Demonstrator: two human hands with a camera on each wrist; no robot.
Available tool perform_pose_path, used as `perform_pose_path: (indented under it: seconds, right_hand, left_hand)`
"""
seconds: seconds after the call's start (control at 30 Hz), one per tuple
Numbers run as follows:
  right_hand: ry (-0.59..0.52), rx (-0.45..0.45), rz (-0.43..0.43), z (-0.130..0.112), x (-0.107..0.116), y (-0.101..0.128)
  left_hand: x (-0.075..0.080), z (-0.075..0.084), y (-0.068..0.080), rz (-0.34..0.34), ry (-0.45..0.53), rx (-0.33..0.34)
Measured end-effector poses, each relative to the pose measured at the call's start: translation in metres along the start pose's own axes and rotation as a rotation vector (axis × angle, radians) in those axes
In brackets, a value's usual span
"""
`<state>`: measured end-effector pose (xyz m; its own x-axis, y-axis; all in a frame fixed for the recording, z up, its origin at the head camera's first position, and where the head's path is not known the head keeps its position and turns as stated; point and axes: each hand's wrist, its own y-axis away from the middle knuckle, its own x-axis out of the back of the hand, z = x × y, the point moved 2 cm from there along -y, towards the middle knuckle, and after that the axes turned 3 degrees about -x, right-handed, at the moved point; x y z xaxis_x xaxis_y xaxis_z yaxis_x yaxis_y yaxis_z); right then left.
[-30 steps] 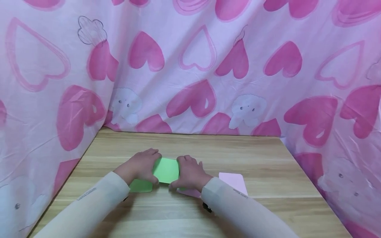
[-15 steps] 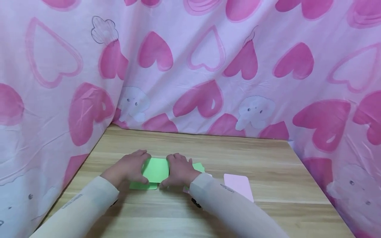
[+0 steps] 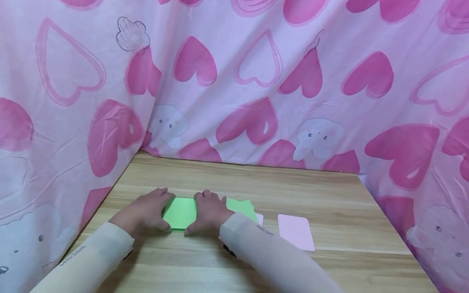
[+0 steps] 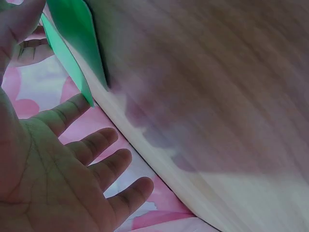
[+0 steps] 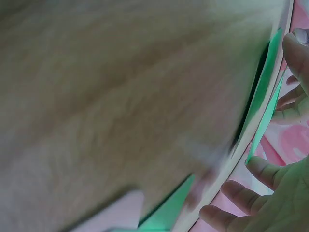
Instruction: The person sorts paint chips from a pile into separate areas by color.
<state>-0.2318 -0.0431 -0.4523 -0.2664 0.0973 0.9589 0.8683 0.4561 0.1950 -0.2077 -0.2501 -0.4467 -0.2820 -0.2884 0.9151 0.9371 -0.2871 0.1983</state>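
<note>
Between my two hands a green card (image 3: pixel 179 213) is held by its left and right edges. My left hand (image 3: pixel 150 209) has the thumb and forefinger at its left corners, the other fingers spread out. On the opposite side, my right hand (image 3: pixel 209 213) holds the right corners with thumb and forefinger. Below it a second green card (image 4: pixel 79 31) lies on the table, with a narrow gap between the two in the wrist views. In the head view the upper card covers most of the lower one.
Right of my right hand, more green cards (image 3: pixel 242 207) overlap a pink card (image 3: pixel 259 219), partly hidden by the sleeve. A separate stack of pink cards (image 3: pixel 296 232) lies farther right. The wooden table (image 3: pixel 329 195) meets a pink heart-patterned curtain (image 3: pixel 242 122) behind.
Both hands have carried the green card left and lowered it over the other green card, which showed more below it before. Green cards on the right have come out from behind my right hand.
</note>
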Motion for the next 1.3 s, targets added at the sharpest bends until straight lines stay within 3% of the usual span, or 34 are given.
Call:
perform_pose_path:
  seconds: [0.47, 0.7, 1.03, 1.3]
  right_hand:
    - [0.068, -0.028, -0.001, -0.001, -0.003, 0.001]
    - [-0.004, -0.008, -0.012, 0.009, -0.001, 0.004]
    - [-0.069, -0.029, 0.037, 0.070, 0.037, 0.022]
    - [-0.111, -0.100, 0.063, 0.130, 0.050, 0.037]
  left_hand:
    - [-0.011, -0.003, -0.004, -0.024, 0.023, 0.034]
    - [-0.011, 0.000, -0.005, -0.031, 0.018, 0.015]
    - [-0.009, 0.018, -0.011, -0.018, 0.051, -0.008]
    - [-0.005, 0.041, -0.028, -0.006, 0.081, -0.059]
